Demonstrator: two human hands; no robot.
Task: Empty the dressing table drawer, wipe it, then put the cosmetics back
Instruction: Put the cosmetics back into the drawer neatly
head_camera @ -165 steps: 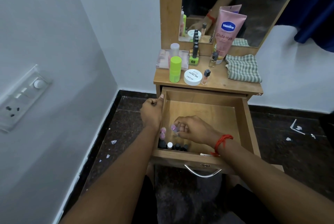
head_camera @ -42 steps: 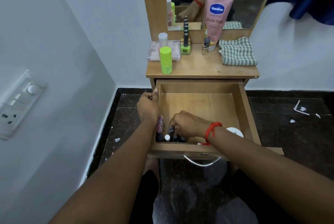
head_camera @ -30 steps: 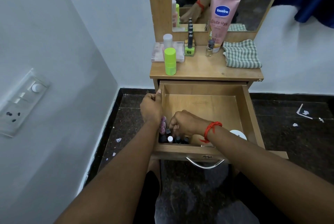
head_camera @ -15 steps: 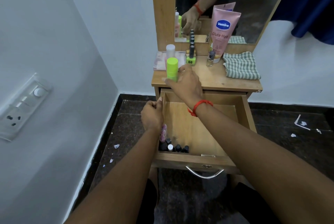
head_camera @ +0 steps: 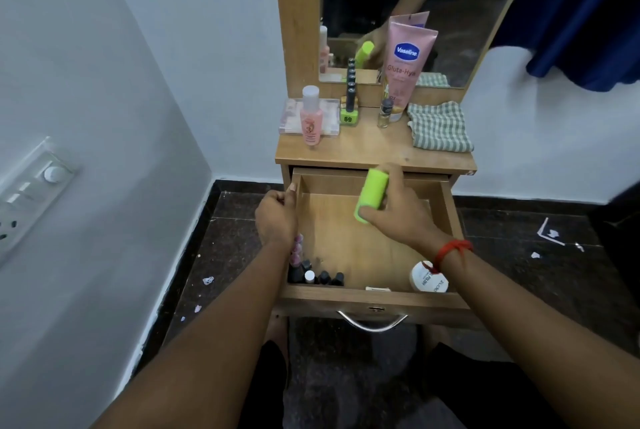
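The right hand (head_camera: 398, 214) gripped a lime-green cylindrical bottle (head_camera: 370, 194), tilted, above the far part of the open wooden drawer (head_camera: 446, 214). The left hand (head_camera: 277, 217) curled over the drawer's left wall. Small dark-capped nail polish bottles (head_camera: 322, 278) stood in its near left corner, and a round white jar (head_camera: 427, 278) lay near right. On the wooden dressing table top (head_camera: 374, 148) stood a pink bottle (head_camera: 310, 117), a pink Vaseline tube (head_camera: 405, 65) and a folded checked cloth (head_camera: 438, 125) at right.

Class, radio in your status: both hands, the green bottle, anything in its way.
Left hand grips drawer left wall. Right hand holds green bottle, tilted, over open drawer. Small bottles front-left, white jar front-right; neither beneath it.
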